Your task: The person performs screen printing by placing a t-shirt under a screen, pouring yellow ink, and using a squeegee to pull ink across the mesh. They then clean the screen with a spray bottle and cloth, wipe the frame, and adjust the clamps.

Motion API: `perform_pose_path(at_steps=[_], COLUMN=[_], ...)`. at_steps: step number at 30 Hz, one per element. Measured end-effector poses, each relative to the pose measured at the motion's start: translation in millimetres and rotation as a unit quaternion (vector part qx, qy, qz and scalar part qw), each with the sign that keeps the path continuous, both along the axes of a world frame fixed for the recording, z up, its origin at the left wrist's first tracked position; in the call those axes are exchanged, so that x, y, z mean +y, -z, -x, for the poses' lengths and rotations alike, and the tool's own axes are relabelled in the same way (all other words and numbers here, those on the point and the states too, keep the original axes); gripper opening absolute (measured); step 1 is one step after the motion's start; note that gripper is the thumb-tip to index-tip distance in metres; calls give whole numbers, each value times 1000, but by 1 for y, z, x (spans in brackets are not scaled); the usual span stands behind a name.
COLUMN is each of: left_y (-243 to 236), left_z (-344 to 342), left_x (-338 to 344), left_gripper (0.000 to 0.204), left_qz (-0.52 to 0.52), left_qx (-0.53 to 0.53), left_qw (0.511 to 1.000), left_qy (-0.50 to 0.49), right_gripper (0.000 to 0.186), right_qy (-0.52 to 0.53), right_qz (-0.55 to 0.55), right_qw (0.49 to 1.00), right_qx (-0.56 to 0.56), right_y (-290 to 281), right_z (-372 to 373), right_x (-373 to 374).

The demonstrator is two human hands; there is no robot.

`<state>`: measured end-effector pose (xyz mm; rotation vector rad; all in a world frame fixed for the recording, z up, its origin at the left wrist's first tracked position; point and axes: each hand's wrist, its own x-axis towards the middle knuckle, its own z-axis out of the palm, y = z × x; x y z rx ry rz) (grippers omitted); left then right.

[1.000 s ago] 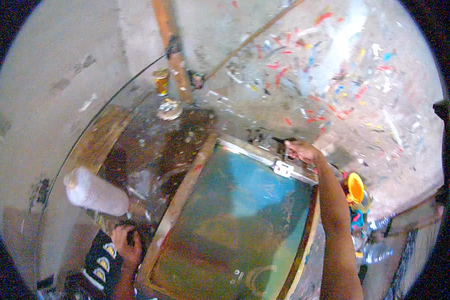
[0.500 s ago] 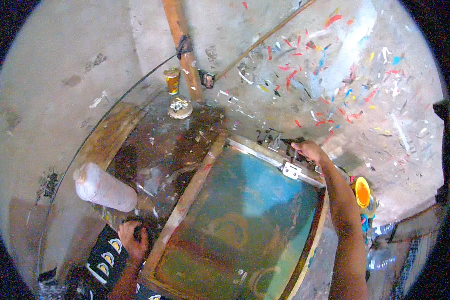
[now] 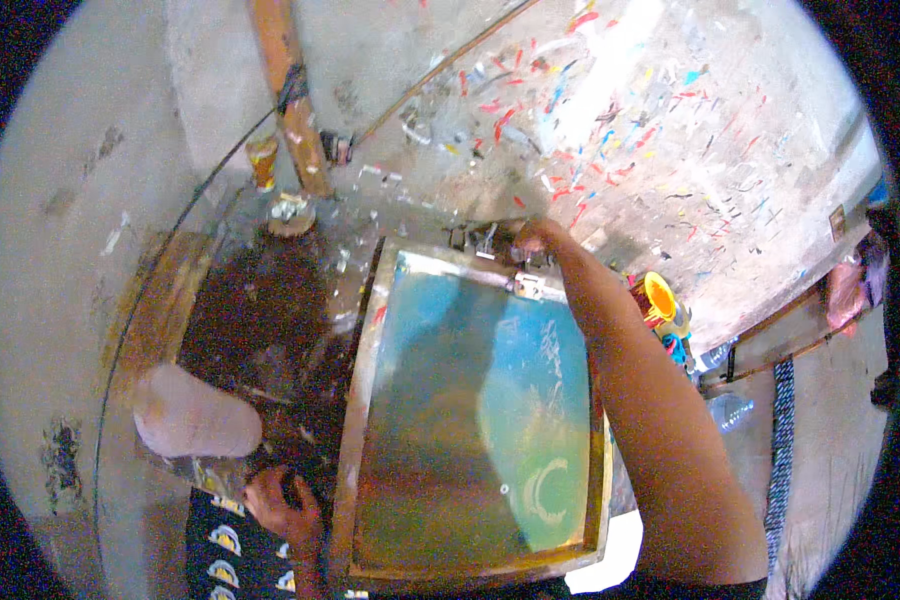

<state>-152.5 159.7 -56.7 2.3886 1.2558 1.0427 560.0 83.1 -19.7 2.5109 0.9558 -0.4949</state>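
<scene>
A large screen-printing frame (image 3: 365,370) with a teal and yellow-stained mesh lies on the work table in front of me. My right hand (image 3: 532,238) reaches to the frame's far edge and rests on the metal clamp hardware (image 3: 490,240) there, fingers curled on it. Down at the near left corner, my left hand (image 3: 278,505) grips a dark object beside the frame's edge, just above a black cloth with yellow prints (image 3: 225,555). What the dark object is stays unclear.
A pale rolled bundle (image 3: 195,420) lies left of the frame. A wooden post (image 3: 290,100) and a small orange cup (image 3: 262,162) stand at the back. A paint-splattered wall is on the right, with a yellow pot (image 3: 662,300) below it.
The view has swung so the frame now sits more centrally. My right hand stays at the far clamp and my left hand stays at the near corner.
</scene>
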Motion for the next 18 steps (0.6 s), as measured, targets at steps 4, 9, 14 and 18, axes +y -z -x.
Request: perform_pose_path(at_steps=[4, 9, 14, 18], left_y=[3, 2, -12, -33], left_z=[2, 8, 15, 8], left_x=[-1, 2, 9, 2], left_gripper=[24, 24, 24, 25], left_qz=[26, -15, -1, 4], left_qx=[3, 6, -2, 20], left_qw=[1000, 999, 990, 979], left_qy=[-3, 36, 142, 201], right_gripper=[72, 47, 27, 18], right_qy=[27, 131, 125, 75], right_qz=[-83, -441, -509, -573], right_qw=[994, 884, 850, 814], right_qx=[-65, -81, 53, 61], right_y=[6, -44, -88, -100], right_z=[13, 138, 282, 323], right_x=[-11, -69, -192, -316])
